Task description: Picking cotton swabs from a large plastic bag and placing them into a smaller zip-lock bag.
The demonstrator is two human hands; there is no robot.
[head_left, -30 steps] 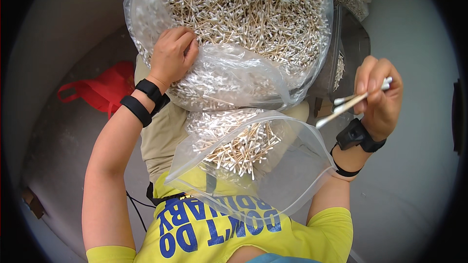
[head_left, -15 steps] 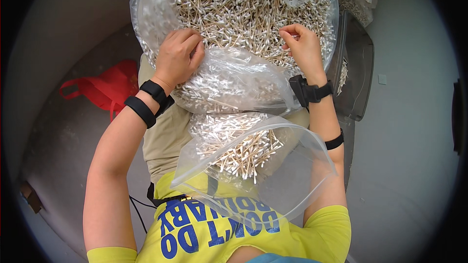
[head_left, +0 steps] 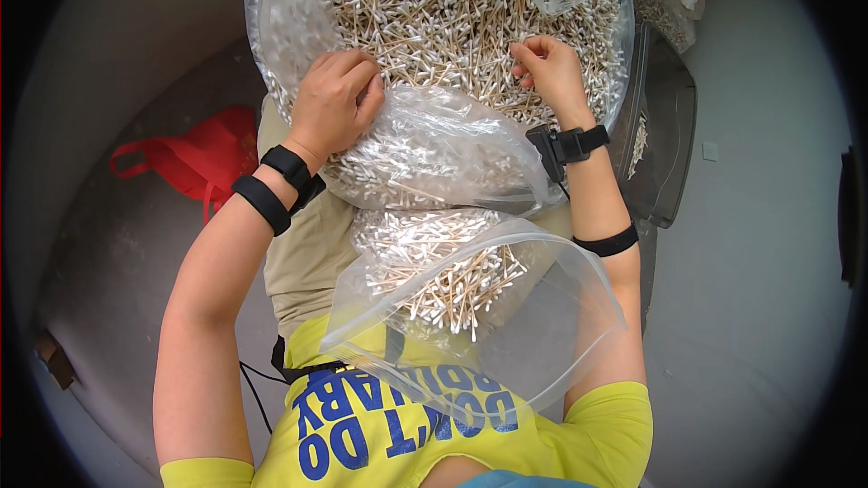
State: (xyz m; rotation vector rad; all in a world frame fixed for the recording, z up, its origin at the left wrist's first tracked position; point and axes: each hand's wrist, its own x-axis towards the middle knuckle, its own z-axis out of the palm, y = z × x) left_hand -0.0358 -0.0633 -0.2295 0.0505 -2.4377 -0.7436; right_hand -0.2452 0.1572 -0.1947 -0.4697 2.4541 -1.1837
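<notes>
A large clear plastic bag (head_left: 434, 140) lies open in front of me, filled with loose cotton swabs (head_left: 425, 9) with white tips and tan sticks. My left hand (head_left: 336, 99) is curled over the bag's near left rim, fingertips hidden beneath it. Over the right part of the swab heap is my right hand (head_left: 553, 72), thumb and fingers pinched together; whatever they pinch is too small to make out. Across my lap lies a smaller clear zip bag (head_left: 579, 307), its mouth gaping toward me, with a pile of swabs (head_left: 452, 280) inside.
A red bag (head_left: 194, 158) lies on the floor at left. To the right of the big bag stands a dark translucent bin (head_left: 665, 126) with some swabs in it. Another filled clear bag (head_left: 665, 9) is at the far right.
My right hand has shifted slightly left and away from me over the swabs, and its wrist has turned a little. The left hand has stayed nearly in place on the bag rim.
</notes>
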